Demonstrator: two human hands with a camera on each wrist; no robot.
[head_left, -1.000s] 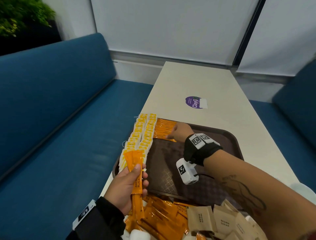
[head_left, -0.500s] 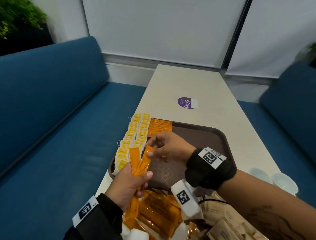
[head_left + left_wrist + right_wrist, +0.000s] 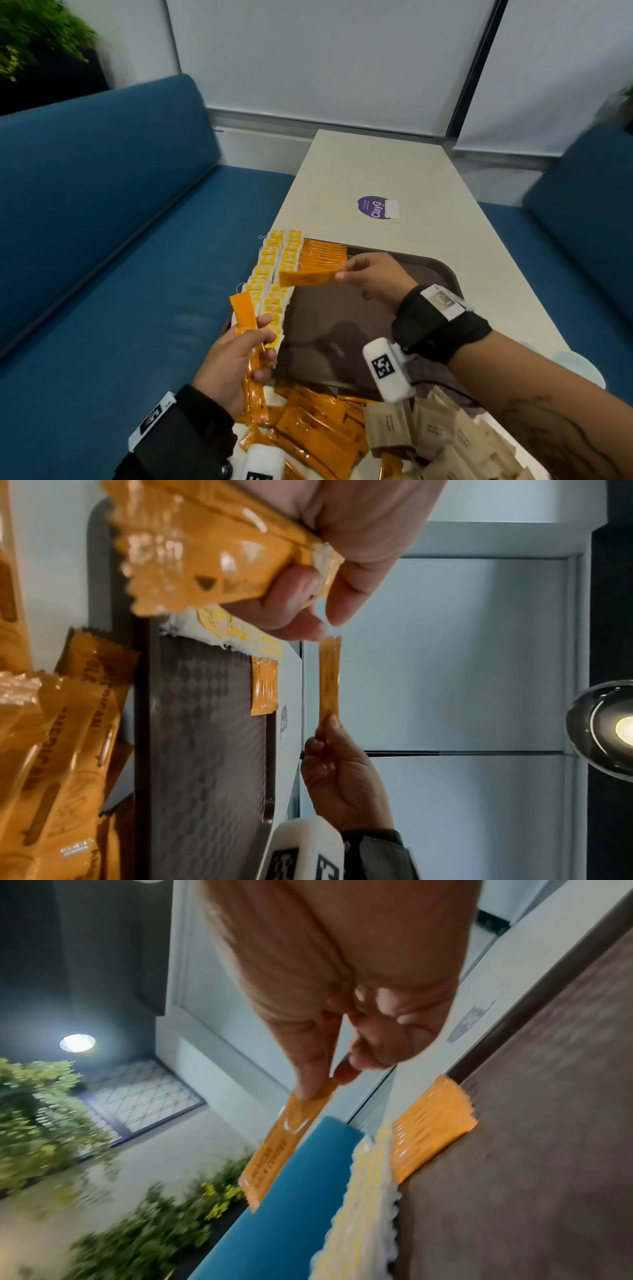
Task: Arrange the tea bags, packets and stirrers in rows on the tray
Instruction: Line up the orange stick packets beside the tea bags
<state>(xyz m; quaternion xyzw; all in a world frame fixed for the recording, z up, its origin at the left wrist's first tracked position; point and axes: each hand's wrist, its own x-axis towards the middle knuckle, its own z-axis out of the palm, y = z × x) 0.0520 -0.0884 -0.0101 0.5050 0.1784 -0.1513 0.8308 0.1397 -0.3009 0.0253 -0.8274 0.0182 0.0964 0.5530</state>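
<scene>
A brown tray (image 3: 442,270) lies on the white table. Two rows of yellow tea bags (image 3: 274,270) run down its left side, and a row of orange packets (image 3: 322,255) lies at its far left corner. My right hand (image 3: 373,277) pinches one orange packet (image 3: 308,277) by its end, level, above the tray just in front of that row; the same orange packet (image 3: 284,1139) hangs from my fingertips in the right wrist view. My left hand (image 3: 236,363) grips a bunch of orange packets (image 3: 250,342) upright at the tray's near left corner.
Loose orange packets (image 3: 308,431) and tan packets (image 3: 442,435) are heaped on the table in front of the tray. A purple sticker (image 3: 375,207) lies farther up the table. Blue benches (image 3: 102,240) run along both sides. White cups (image 3: 579,368) stand at the right edge.
My right hand went from the packet row back to my left hand, took one orange packet from the bunch, and now carries it forward over the tray toward the row.
</scene>
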